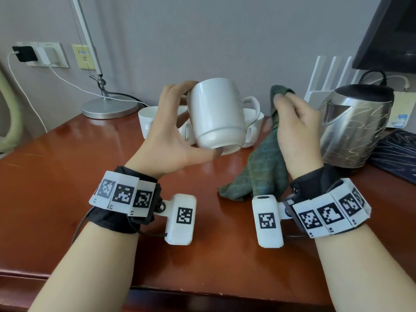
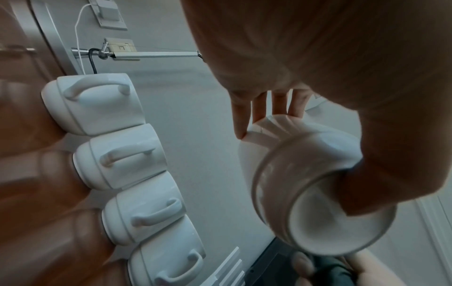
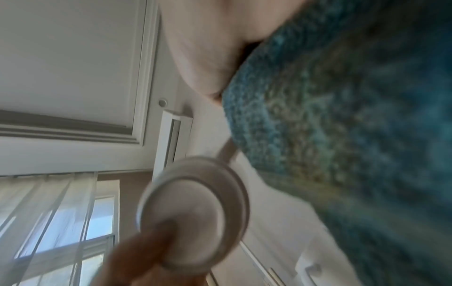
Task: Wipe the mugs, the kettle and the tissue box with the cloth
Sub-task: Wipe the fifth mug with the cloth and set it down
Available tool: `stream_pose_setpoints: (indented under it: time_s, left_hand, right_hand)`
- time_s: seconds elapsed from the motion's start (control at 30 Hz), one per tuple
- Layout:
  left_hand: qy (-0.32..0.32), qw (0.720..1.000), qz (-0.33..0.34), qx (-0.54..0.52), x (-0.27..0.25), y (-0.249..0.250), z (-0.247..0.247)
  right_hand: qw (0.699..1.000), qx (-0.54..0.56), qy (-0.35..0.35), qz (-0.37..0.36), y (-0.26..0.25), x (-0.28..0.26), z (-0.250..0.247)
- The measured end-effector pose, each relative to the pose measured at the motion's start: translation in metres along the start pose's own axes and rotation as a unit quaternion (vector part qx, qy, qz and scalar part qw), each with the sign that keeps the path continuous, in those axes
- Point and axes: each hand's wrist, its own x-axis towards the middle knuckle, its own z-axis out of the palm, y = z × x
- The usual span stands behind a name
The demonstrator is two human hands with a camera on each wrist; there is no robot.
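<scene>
Holding a white mug (image 1: 217, 113) up off the table (image 1: 67, 176), the left hand (image 1: 167, 134) has its fingers curled over the rim side and its thumb pressed on the bottom. The mug is tipped so its bottom faces the person. In the left wrist view the same mug (image 2: 305, 183) shows its round bottom, with the thumb on the base ring and the fingertips (image 2: 240, 123) on the far edge.

The right hand (image 1: 295, 129) is just beside the mug, not touching it. Its fingers are bunched round a green cloth (image 1: 263, 167). The top of the cloth pokes up past the fingers, and the long end hangs down, with its tip lying on the table. The right wrist view is blurry, but the cloth (image 3: 342, 125) fills most of it, and the mug's bottom (image 3: 193, 214) is near.

More white mugs (image 1: 148, 119) stand in a row at the back of the table, behind the held one. The left wrist view shows four of them (image 2: 119, 162) side by side, touching, handles facing the camera.

A shiny metal kettle (image 1: 353, 124) with a black lid stands on the table to the right of the right hand. A dark box (image 1: 396, 154) lies flat beside it at the right edge. A lamp (image 1: 108, 106) with a round metal foot stands at the back left.
</scene>
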Motion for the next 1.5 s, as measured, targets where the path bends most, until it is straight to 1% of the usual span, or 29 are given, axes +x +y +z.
stream_pose_setpoints:
  time_s: [0.07, 0.13, 0.2, 0.27, 0.37, 0.5, 0.57, 0.67, 0.73, 0.77, 0.83, 0.93, 0.97, 1.03, 1.07, 1.13, 1.2, 1.27, 1.33, 1.5]
  left_hand:
    - [-0.009, 1.0, 0.002, -0.013, -0.001, 0.001, 0.002]
    - [-0.021, 1.0, 0.001, -0.015, -0.001, 0.002, 0.004]
    - [-0.034, 0.999, -0.01, -0.016, -0.001, 0.0, 0.006]
    - [-0.05, 0.999, -0.015, 0.0, 0.0, -0.004, 0.007]
    - [-0.078, 0.996, -0.01, 0.049, 0.001, -0.011, 0.006]
    - [-0.095, 0.99, 0.012, 0.106, 0.001, -0.01, 0.007]
    - [-0.104, 0.986, 0.015, 0.128, 0.001, -0.011, 0.007]
    - [-0.108, 0.983, 0.023, 0.15, 0.001, -0.012, 0.007]
    - [-0.111, 0.981, 0.024, 0.154, 0.002, -0.011, 0.006]
    - [-0.108, 0.982, 0.023, 0.153, 0.003, -0.011, 0.005]
    - [-0.085, 0.985, 0.022, 0.148, 0.004, -0.011, 0.002]
    - [-0.015, 0.989, 0.004, 0.15, 0.006, -0.013, -0.003]
    - [0.006, 0.989, -0.002, 0.151, 0.006, -0.013, -0.003]
    - [0.038, 0.987, -0.006, 0.158, 0.007, -0.013, -0.003]
    - [0.047, 0.986, -0.005, 0.162, 0.007, -0.013, -0.003]
    - [0.055, 0.985, -0.002, 0.164, 0.008, -0.013, -0.002]
    - [0.058, 0.987, -0.004, 0.153, 0.008, -0.013, 0.0]
    - [0.065, 0.989, -0.005, 0.134, 0.008, -0.012, 0.001]
    - [0.079, 0.989, -0.006, 0.125, 0.007, -0.011, 0.002]
    - [0.121, 0.984, -0.035, 0.127, 0.007, -0.009, 0.0]
  right_hand:
    - [0.999, -0.015, -0.03, -0.002, 0.002, -0.004, 0.004]
    - [0.998, 0.008, -0.054, -0.022, 0.002, -0.006, 0.006]
    - [0.996, 0.051, -0.061, -0.043, 0.002, -0.005, 0.006]
    - [0.995, 0.063, -0.062, -0.056, 0.001, -0.004, 0.006]
    - [0.995, 0.033, -0.065, -0.071, -0.001, -0.009, 0.009]
    - [0.994, 0.002, -0.073, -0.082, -0.003, -0.014, 0.013]
    - [0.993, 0.003, -0.082, -0.087, -0.004, -0.014, 0.013]
    - [0.989, 0.005, -0.117, -0.085, -0.005, -0.013, 0.014]
    - [0.983, -0.006, -0.153, -0.098, -0.006, -0.015, 0.014]
    - [0.981, -0.012, -0.166, -0.104, -0.008, -0.016, 0.013]
    - [0.98, -0.022, -0.166, -0.113, -0.01, -0.016, 0.012]
    - [0.983, -0.019, -0.154, -0.102, -0.011, -0.014, 0.009]
    - [0.982, -0.01, -0.16, -0.094, -0.011, -0.014, 0.008]
    - [0.976, 0.002, -0.196, -0.097, -0.012, -0.019, 0.009]
    - [0.97, 0.006, -0.22, -0.099, -0.014, -0.021, 0.01]
    - [0.958, 0.019, -0.276, -0.081, -0.014, -0.023, 0.012]
    - [0.95, 0.012, -0.308, -0.056, -0.012, -0.021, 0.012]
    - [0.949, 0.003, -0.315, -0.032, -0.009, -0.019, 0.011]
    - [0.949, 0.018, -0.315, -0.011, -0.009, -0.018, 0.011]
    - [0.942, 0.023, -0.334, -0.009, -0.012, -0.021, 0.013]
